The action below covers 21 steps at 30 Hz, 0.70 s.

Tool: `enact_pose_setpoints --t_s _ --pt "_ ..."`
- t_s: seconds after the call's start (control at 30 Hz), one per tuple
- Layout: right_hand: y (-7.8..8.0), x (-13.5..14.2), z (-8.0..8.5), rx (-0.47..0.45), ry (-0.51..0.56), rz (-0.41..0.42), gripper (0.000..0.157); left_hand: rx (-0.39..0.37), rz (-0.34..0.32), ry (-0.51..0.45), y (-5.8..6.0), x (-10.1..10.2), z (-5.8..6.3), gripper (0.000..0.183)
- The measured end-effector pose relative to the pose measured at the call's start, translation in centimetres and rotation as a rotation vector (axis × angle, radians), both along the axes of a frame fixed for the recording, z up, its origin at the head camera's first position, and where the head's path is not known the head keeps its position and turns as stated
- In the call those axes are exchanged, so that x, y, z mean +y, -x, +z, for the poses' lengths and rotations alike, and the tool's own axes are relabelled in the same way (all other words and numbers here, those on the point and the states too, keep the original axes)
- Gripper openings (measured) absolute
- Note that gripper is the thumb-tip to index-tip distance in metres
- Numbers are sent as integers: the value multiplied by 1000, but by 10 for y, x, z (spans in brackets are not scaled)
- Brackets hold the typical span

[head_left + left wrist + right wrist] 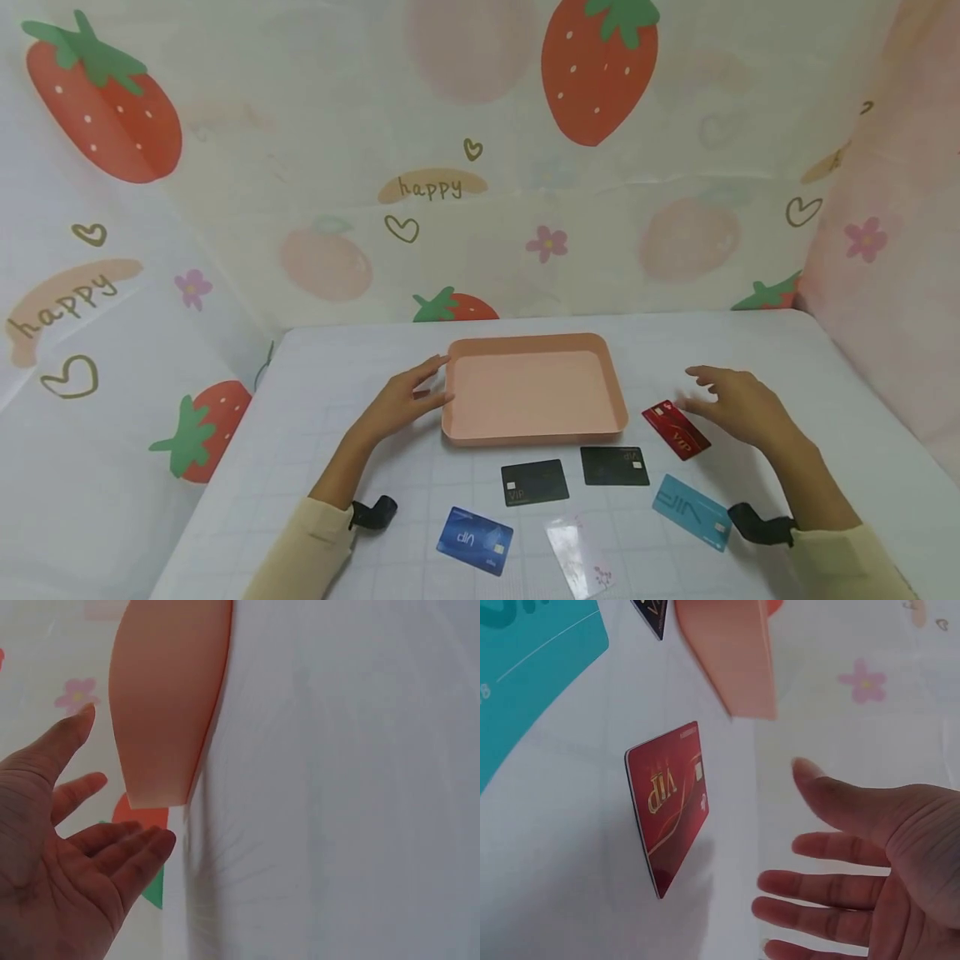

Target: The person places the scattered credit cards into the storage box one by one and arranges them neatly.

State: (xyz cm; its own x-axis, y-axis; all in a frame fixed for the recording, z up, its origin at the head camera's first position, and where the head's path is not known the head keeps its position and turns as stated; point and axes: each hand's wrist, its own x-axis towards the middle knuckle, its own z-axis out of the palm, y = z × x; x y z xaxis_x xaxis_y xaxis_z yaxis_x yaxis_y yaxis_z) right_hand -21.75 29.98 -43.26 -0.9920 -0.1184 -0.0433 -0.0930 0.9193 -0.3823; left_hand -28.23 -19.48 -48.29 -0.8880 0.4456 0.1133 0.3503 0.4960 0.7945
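1. While the left hand [397,404] hovers right at the left edge of the peach tray [534,387], its thumb and fingers are spread apart; whether a fingertip touches the rim, I can't tell.
2. And here's the tray itself, lying flat on the white table [352,350], close to the far edge and between the far left and far right corners!
3. Over on the other side, the right hand [742,408] hangs above the table, toward its right edge, thumb and fingers well apart from each other and clamped on nothing.
4. Just beneath and beside that hand, the red card [677,430] lies at a slant, near the tray's near right corner.
5. Look along the tray's near edge: one black card [615,466] lies just beside it, toward the right corner, and a second black card [535,482] lies next to the first, a little nearer the wearer.
6. Further toward the wearer's side of the table, it's a blue card [475,542] on the left, a shiny pale card [577,550] in the middle, and a teal card [686,508] on the right, partly covered in the head view by the black wrist mount [761,527].
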Motion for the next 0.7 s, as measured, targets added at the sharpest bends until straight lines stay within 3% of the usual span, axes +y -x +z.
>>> enact_pose_setpoints --t_s 0.33,0.7 --pt "-1 -1 -10 -187 13 -62 61 -106 -23 -79 1 -1 -10 68" --pt "-3 -6 -14 -201 -84 -46 76 -138 -51 -162 4 -8 -21 65"
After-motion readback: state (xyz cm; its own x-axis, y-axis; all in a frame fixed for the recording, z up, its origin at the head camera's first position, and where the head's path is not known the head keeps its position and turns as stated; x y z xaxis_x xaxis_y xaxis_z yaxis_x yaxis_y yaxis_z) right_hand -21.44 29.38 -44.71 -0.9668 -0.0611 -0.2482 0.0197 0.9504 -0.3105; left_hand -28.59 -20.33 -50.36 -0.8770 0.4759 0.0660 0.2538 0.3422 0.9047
